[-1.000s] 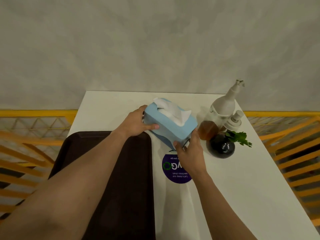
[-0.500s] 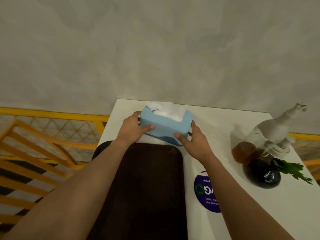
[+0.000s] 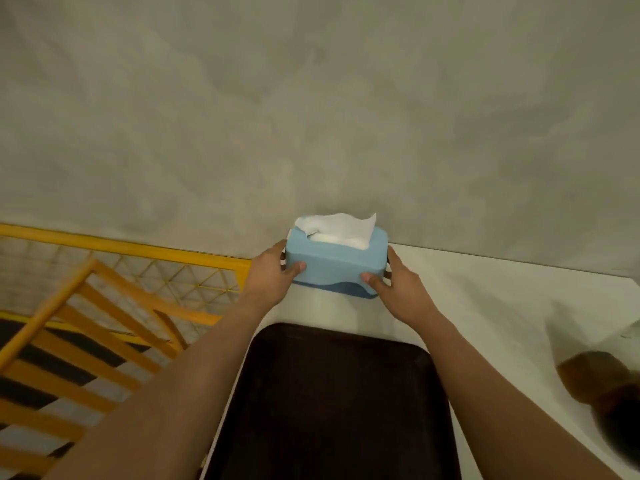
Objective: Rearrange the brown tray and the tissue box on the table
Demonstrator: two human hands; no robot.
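Observation:
A light blue tissue box (image 3: pixel 334 265) with a white tissue sticking out of its top sits at the far left corner of the white table (image 3: pixel 491 306), close to the grey wall. My left hand (image 3: pixel 273 273) grips its left end and my right hand (image 3: pixel 398 285) grips its right end, thumbs on the front face. The brown tray (image 3: pixel 332 403) lies flat on the table just nearer to me, between my forearms, a gap of bare table apart from the box.
Dark, blurred bottles (image 3: pixel 602 386) stand at the right edge of view on the table. A yellow railing (image 3: pixel 114 271) with slats runs beside the table's left edge. The grey wall (image 3: pixel 311 116) rises directly behind the box.
Both hands carried the tissue box from the middle of the table, beside the bottles, leftward and back to the far corner by the wall. The view swung left with it.

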